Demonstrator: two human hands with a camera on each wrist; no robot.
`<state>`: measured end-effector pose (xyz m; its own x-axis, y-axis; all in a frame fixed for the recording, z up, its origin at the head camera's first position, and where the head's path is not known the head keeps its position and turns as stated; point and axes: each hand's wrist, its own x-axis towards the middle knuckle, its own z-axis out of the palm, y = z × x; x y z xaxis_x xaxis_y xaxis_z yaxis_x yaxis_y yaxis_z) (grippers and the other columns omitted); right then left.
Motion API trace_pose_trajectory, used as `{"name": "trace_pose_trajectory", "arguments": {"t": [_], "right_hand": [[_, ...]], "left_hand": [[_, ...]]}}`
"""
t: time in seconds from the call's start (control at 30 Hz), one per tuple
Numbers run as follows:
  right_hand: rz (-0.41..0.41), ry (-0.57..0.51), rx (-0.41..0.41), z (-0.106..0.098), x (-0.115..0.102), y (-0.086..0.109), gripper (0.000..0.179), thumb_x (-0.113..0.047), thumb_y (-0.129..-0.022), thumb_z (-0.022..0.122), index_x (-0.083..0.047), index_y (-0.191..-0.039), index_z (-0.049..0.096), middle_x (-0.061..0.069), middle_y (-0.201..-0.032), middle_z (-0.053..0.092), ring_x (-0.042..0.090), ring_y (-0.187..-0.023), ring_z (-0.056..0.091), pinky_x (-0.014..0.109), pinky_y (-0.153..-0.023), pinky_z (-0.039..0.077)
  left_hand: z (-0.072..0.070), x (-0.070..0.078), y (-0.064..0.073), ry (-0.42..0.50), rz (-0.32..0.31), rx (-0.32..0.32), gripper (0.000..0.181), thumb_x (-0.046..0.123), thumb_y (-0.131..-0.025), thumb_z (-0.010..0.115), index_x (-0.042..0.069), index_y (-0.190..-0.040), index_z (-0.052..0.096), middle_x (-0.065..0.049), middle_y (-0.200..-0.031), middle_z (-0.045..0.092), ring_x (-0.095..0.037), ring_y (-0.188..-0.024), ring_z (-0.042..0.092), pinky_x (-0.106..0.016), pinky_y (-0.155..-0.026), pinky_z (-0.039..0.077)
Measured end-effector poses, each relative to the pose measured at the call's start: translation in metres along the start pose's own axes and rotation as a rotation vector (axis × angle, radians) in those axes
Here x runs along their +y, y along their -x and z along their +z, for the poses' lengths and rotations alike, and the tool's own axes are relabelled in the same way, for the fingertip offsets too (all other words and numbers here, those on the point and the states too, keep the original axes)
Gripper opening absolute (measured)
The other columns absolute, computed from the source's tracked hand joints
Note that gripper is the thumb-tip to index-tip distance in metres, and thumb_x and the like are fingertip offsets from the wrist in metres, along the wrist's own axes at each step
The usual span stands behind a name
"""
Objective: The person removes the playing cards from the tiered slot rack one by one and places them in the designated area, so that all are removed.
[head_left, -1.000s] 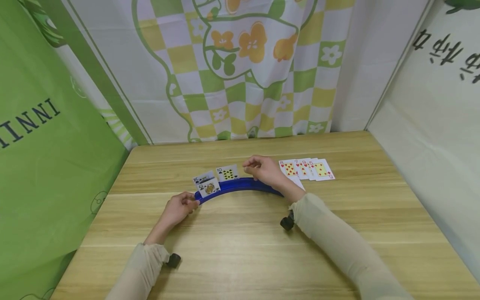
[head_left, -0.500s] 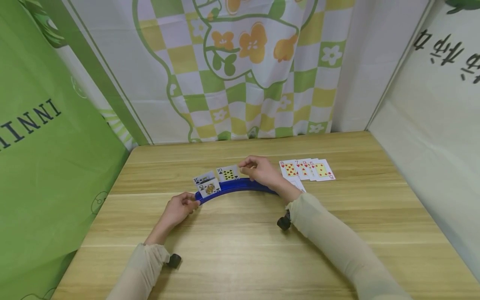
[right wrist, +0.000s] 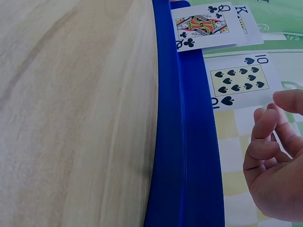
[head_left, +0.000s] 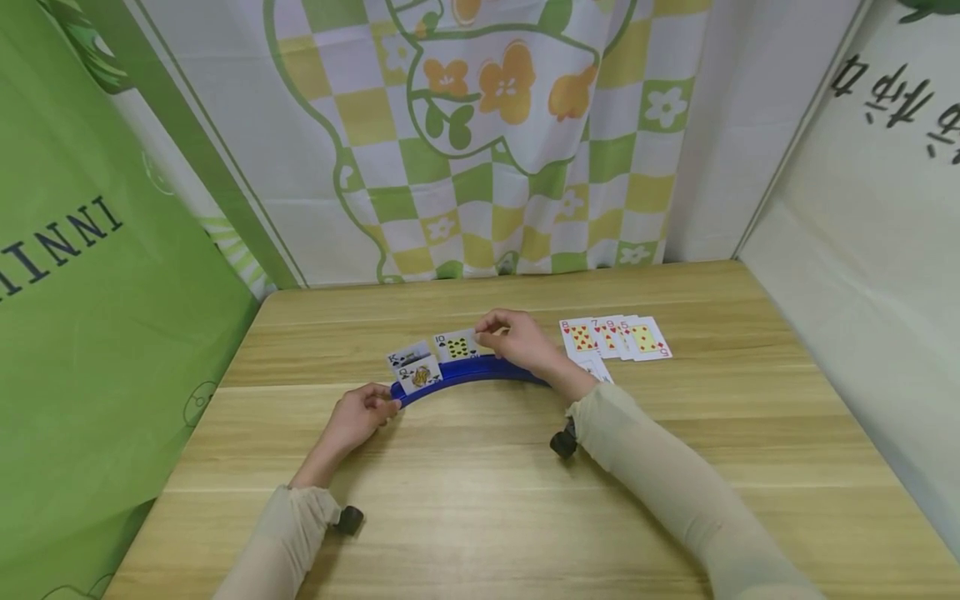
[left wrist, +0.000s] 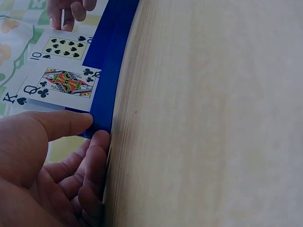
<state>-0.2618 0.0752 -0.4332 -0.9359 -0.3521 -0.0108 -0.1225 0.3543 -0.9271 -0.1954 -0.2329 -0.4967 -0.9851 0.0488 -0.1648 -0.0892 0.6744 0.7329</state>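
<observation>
A curved blue card holder point(head_left: 480, 367) stands on the table. My left hand point(head_left: 358, 421) pinches its left end between thumb and fingers; the left wrist view shows the thumb point(left wrist: 71, 124) on the blue edge. A queen of clubs point(right wrist: 203, 26) stands at that end, partly covering a king of spades point(head_left: 408, 353) behind it. Further right, a ten of spades point(right wrist: 241, 80) stands upright in the back slot. My right hand point(head_left: 521, 342) pinches the ten's right edge with thumb and index finger. Its other fingers curl loosely. The right forearm hides the holder's right end.
Several overlapping red cards, with an eight of hearts point(head_left: 578, 336) and a five of diamonds point(head_left: 643, 338), lie face up at the back right. Another white card point(head_left: 596, 367) lies partly behind my right wrist. A patterned curtain point(head_left: 510, 167) hangs behind the wooden table point(head_left: 480, 517).
My right hand has moved slightly left, from beside the ten of spades to its right edge. The left hand keeps its place on the card holder.
</observation>
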Motion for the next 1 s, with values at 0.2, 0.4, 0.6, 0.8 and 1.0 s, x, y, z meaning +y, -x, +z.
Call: {"name": "trace_pose_trajectory", "arguments": {"t": [0.2,0.4,0.6,0.8,1.0], "right_hand": [[-0.002,0.009,0.001,0.0015,-0.0006,-0.0011,0.016,-0.021,-0.096,0.066,-0.01,-0.108,0.068,0.009,-0.107,0.066,0.032,-0.079,0.063,0.037,-0.067,0.053],[-0.024,0.022,0.001,0.0026,0.0013,-0.0033,0.016,-0.021,-0.096,0.066,-0.01,-0.106,0.068,0.009,-0.106,0.067,0.017,-0.069,0.06,0.028,-0.062,0.049],[-0.03,0.017,-0.008,0.0021,0.0014,-0.0032,0.015,-0.02,-0.096,0.066,-0.009,-0.105,0.068,0.009,-0.103,0.066,0.016,-0.067,0.059,0.03,-0.061,0.049],[-0.04,0.025,0.008,0.0,-0.0018,-0.0025,0.012,-0.018,-0.097,0.064,-0.009,-0.104,0.068,0.01,-0.103,0.066,0.031,-0.074,0.063,0.045,-0.07,0.055],[-0.047,0.038,0.042,-0.0032,-0.0069,-0.0022,0.012,-0.02,-0.098,0.064,-0.012,-0.105,0.068,0.009,-0.104,0.066,0.032,-0.076,0.064,0.036,-0.066,0.054]], "left_hand": [[-0.0003,0.0003,-0.0001,0.001,0.0,-0.004,0.034,0.025,-0.093,0.068,0.003,-0.118,0.065,-0.007,-0.086,0.074,-0.014,-0.068,0.062,-0.028,-0.06,0.048],[-0.0005,0.0,-0.0004,0.005,-0.005,-0.01,0.036,0.026,-0.094,0.068,0.002,-0.121,0.064,-0.007,-0.087,0.073,-0.014,-0.068,0.062,-0.028,-0.06,0.048],[-0.0003,-0.0011,-0.0008,0.0,-0.002,-0.011,0.036,0.026,-0.094,0.068,0.003,-0.121,0.064,-0.007,-0.087,0.073,-0.014,-0.069,0.062,-0.028,-0.061,0.048],[-0.0001,-0.0006,-0.0006,0.024,-0.012,-0.007,0.033,0.024,-0.092,0.069,0.003,-0.117,0.066,-0.007,-0.085,0.073,-0.014,-0.068,0.062,-0.028,-0.06,0.049],[-0.0001,-0.0002,-0.0006,0.037,-0.018,-0.006,0.033,0.024,-0.092,0.069,0.003,-0.117,0.066,-0.007,-0.086,0.074,-0.014,-0.069,0.062,-0.028,-0.061,0.049]]}}
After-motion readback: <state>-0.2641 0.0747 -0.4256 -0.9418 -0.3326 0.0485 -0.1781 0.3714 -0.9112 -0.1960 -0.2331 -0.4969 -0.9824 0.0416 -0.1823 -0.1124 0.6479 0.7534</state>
